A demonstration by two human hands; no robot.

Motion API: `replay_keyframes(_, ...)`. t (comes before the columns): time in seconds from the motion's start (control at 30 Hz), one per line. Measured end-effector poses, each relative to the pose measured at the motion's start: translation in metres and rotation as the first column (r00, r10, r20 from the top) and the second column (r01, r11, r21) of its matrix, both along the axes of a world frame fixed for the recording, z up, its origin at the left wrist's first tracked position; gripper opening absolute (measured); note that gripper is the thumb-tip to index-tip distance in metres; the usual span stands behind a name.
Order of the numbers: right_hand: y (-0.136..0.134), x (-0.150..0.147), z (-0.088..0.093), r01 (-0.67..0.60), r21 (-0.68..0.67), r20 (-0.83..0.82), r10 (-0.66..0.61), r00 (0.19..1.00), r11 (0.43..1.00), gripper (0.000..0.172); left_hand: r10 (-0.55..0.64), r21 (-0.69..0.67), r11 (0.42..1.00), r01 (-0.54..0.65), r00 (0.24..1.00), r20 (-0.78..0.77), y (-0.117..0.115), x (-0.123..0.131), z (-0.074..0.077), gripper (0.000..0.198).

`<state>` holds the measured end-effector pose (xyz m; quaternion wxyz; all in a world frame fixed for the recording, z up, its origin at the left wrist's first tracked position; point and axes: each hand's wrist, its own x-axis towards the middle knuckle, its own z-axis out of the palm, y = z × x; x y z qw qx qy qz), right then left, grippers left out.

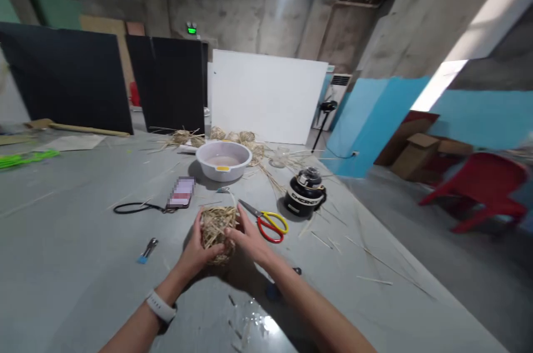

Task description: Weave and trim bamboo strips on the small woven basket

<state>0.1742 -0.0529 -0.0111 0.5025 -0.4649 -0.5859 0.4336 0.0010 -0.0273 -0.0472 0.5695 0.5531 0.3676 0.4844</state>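
Note:
A small round piece woven from pale straw strips is held between both hands above the grey table. My left hand wraps its left side, with the thumb across its lower front. On the right side, my right hand grips it, thumb pressed on the front face. One thin strip sticks up from its top. Just right of my right hand lie open scissors with one red and one yellow handle. A phone with a black strap rests beyond my left hand.
Past the hands stands a white basin of water, with woven balls behind it. A black jar is at the right among loose strips. A blue-ended clip lies left; water drops wet the near table.

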Motion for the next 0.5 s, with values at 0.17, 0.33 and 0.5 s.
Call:
replay_keyframes(0.17,0.003,0.055,0.015,0.404,0.266,0.004,-0.42,0.908,0.875,0.087,0.079,-0.103,0.992,-0.072,0.995,0.066,0.001,0.003,0.002,0.109)
replay_keyframes(0.33,0.023,0.157,0.04,0.757,0.513,0.072,-0.899,0.431,0.404,0.104,0.124,-0.112,0.988,-0.11,0.985,0.123,0.004,0.003,0.004,0.106)
replay_keyframes(0.5,0.044,0.218,0.057,0.644,0.508,0.344,-0.82,0.458,0.573,0.107,0.125,-0.134,0.985,-0.11,0.986,0.108,0.009,0.003,0.004,0.108)
